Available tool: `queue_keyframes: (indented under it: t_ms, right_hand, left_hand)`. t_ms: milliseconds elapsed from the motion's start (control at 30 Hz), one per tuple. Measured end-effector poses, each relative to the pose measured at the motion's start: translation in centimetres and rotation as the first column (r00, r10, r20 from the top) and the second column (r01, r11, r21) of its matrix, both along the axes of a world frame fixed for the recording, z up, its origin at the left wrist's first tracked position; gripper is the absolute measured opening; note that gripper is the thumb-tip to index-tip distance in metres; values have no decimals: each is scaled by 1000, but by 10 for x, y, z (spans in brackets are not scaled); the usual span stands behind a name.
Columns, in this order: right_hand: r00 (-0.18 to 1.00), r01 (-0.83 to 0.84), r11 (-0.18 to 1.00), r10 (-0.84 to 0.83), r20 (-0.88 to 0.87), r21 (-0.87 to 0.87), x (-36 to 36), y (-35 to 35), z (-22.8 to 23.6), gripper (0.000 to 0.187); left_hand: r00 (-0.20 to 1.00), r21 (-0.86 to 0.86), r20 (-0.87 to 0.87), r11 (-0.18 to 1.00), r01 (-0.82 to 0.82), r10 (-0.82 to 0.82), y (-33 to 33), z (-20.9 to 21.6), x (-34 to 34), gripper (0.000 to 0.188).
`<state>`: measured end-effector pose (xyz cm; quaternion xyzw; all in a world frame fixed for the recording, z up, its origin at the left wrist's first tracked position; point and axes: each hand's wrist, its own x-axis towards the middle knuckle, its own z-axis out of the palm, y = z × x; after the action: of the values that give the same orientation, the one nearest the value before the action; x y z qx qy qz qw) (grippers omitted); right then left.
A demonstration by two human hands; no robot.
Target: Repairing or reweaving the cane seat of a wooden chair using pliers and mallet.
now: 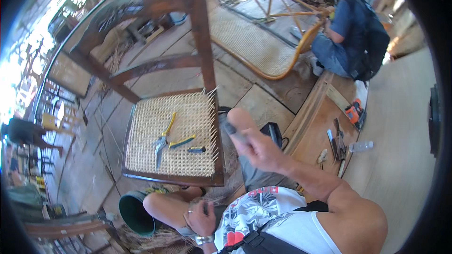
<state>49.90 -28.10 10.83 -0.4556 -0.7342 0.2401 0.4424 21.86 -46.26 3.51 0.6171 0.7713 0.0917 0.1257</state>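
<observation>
Far to the left of your fingers, the room washes out in glare and the small chairs there are hard to make out. Nearer, a green bucket (pixel 134 212) lies tipped beside your knee, its far end hidden under straw. Your left hand (pixel 200 218) rests low by your thigh, wrist watch showing, its fingers curled shut around something small and dark that you cannot identify from here. Above and left of those fingers stands the wooden chair (pixel 176 113) with its woven cane seat, loose cane ends bristling along the right edge. On the weave lie yellow-handled pliers (pixel 162 141), a short yellow-and-dark tool (pixel 181 142) and a small dark tool (pixel 196 150), all well apart from both hands. Your right hand (pixel 256 146) is raised just right of the seat's edge, arm bent at the elbow, fingers closed on a dark, blurred tool handle (pixel 234 131). Right of those fingers, hand tools (pixel 336 143) and a plastic bottle (pixel 361 146) lie on the floorboards. Farther off, a seated person (pixel 351 33) is partly cut off.
</observation>
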Motion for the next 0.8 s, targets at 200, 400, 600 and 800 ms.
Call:
queue_keyframes:
  t_ms: [200, 400, 600, 800]
  right_hand:
    - [781, 624, 658, -518, 349, -422, 156, -51, -100, 19]
    - [600, 785, 539, -538, 593, -305, 223, -152, -237, 21]
    - [450, 811, 571, -475, 756, -124, 237, -172, -283, 24]
    - [484, 776, 582, -304, 821, -242, 252, -167, -288, 28]
  left_hand:
    - [954, -148, -105, 953, 266, -282, 22, -34, 1, 42]
    - [851, -294, 48, 807, 513, -523, 54, -55, 19, 59]
    - [763, -212, 322, 743, 635, -560, 57, -105, 66, 59]
    - [737, -117, 530, 825, 553, -419, 16, -81, 43, 45]
